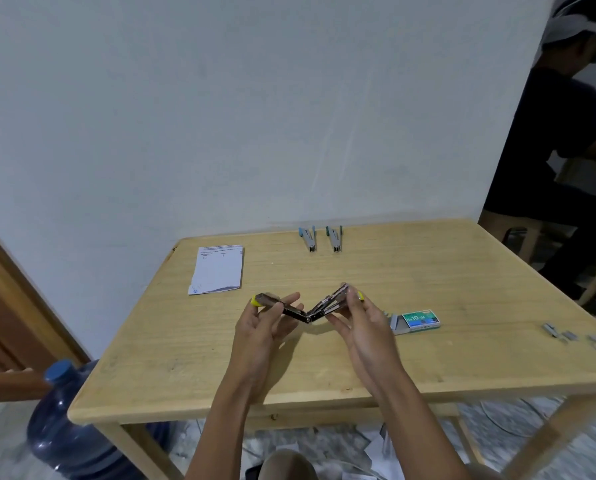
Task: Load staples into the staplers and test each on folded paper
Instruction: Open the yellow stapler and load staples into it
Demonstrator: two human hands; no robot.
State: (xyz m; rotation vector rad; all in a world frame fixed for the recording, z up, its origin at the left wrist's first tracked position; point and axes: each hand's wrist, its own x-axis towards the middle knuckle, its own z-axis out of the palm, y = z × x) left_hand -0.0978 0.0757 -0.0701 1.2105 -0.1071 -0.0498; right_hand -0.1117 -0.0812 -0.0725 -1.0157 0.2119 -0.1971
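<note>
A yellow-tipped metal stapler (306,310) is swung open into a wide V above the middle of the wooden table (324,358). My left hand (267,322) holds its left arm between fingers and thumb. My right hand (359,318) holds the right arm the same way. A green staple box (419,321) lies just right of my right hand, its tray slid partly out. Two blue staplers (308,239) (334,238) lie side by side at the far edge. A folded printed paper (217,270) lies at the far left.
Several loose staple strips (563,334) lie near the table's right edge. A blue water jug (71,420) stands on the floor by the left front leg. Another person (563,133) sits at the right beyond the table. Paper scraps litter the floor.
</note>
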